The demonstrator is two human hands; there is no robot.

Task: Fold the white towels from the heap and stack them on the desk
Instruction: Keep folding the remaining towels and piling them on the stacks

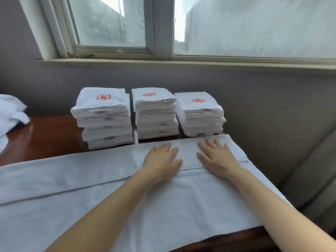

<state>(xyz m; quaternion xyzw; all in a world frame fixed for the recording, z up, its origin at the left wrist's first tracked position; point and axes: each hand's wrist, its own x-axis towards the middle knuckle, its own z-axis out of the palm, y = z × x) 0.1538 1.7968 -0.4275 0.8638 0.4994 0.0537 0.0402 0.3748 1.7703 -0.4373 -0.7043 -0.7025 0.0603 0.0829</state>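
White towel (91, 188) lies spread across the reddish wooden desk (49, 135), its far long edge folded over. The left hand (161, 160) and right hand (217, 157) press flat on that fold, fingers straight, side by side but apart. Behind them stand three stacks (156, 115) of folded towels, each topped with a red pinwheel emblem (103, 97). Small sewn tags (163, 125) show on the edges (too small to read). The heap (11, 113) sits far left.

No legible words, numbers. Red pinwheel emblem (103, 97) on top towel of each of three stacks (156, 120) below window (109, 24); sewn edge tags (206, 111) unreadable.
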